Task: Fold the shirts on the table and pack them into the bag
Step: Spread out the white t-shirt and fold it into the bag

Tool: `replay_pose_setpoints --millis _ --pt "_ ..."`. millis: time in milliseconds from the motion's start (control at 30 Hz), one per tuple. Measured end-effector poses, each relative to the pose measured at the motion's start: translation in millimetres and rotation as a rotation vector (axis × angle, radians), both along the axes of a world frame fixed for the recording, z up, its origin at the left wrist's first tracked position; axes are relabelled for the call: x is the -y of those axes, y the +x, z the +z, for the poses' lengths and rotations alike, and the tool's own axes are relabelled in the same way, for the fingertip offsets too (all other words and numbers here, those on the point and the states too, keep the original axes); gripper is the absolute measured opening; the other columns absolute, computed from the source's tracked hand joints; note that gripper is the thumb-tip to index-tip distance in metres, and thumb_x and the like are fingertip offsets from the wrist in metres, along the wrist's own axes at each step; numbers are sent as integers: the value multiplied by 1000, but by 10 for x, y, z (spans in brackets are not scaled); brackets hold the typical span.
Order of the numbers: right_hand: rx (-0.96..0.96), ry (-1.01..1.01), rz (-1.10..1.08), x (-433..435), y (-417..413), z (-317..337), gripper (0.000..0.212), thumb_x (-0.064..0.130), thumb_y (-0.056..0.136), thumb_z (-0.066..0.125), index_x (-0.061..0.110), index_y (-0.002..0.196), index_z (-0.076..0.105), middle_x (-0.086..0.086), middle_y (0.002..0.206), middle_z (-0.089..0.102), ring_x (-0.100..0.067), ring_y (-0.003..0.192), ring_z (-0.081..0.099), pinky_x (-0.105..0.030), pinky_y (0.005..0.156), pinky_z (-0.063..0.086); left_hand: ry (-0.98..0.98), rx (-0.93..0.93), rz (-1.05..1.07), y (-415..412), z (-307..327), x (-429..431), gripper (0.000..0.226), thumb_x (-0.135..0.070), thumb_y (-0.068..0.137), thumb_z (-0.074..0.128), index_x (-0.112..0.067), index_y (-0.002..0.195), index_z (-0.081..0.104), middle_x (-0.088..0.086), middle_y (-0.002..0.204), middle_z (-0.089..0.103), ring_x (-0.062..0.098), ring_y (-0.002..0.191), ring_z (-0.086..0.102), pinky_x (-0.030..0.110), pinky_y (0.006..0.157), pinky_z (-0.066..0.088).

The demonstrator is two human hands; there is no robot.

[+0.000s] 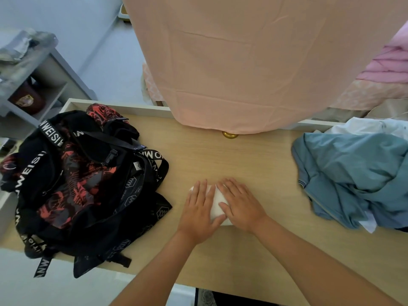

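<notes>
My left hand [199, 209] and right hand [241, 206] lie flat, fingers straight, on the folded white shirt [217, 205], lower centre. Press evenly, squaring edges, before loading the bag [77, 173] at left.

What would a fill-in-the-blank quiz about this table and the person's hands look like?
1. The left hand and the right hand press flat on a small folded ____ garment.
2. The black and red backpack lies on the table to the ____ of the hands.
3. The crumpled blue shirt lies to the ____ of the hands.

Missing words: white; left; right.
</notes>
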State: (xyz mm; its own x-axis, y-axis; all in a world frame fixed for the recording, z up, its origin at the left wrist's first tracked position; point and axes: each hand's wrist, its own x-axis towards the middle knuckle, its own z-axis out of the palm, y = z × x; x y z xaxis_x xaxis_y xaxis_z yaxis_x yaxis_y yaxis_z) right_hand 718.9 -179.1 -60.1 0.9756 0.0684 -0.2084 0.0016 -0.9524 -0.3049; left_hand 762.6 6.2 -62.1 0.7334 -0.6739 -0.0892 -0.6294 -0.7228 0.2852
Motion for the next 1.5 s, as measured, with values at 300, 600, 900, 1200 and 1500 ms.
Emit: replay_pose_setpoints --millis 300,600,900,1200,1500 --pt "-21 -42 -16 -127 119 16 65 47 93 35 19 152 37 -11 158 34 -28 142 39 -46 111 36 310 44 -221 539 80 -153 112 -81 74 51 -25 156 0 14 163 4 30 151 4 45 122 8" --pt "-148 -12 -170 -556 528 135 83 69 94 29 25 158 -1 -18 162 9 -34 114 56 -40 88 49 132 -54 114 554 287 -356 62 -26 96 26 -5 154 17 15 162 11 32 149 13 43 119 25" --pt "-84 -33 56 -744 654 248 87 58 81 8 20 159 4 0 166 -13 -25 153 -9 -47 115 31 87 -421 114 842 400 -557 72 -20 97 50 -17 157 11 -2 164 5 16 151 5 28 120 13" --pt "-141 -430 -55 -1101 909 817 66 65 89 28 24 138 41 -12 143 40 -32 127 38 -58 104 19 -186 -148 41 1090 1052 -1038 45 -23 97 50 -24 142 47 -4 139 52 17 127 46 37 105 42" --pt "-72 -163 275 -2388 1449 1092 58 41 96 44 27 152 34 -3 160 27 -22 146 27 -40 117 22 60 -89 316 1287 1088 -2544 60 -54 92 49 -26 145 43 -1 149 40 22 137 34 41 111 30"
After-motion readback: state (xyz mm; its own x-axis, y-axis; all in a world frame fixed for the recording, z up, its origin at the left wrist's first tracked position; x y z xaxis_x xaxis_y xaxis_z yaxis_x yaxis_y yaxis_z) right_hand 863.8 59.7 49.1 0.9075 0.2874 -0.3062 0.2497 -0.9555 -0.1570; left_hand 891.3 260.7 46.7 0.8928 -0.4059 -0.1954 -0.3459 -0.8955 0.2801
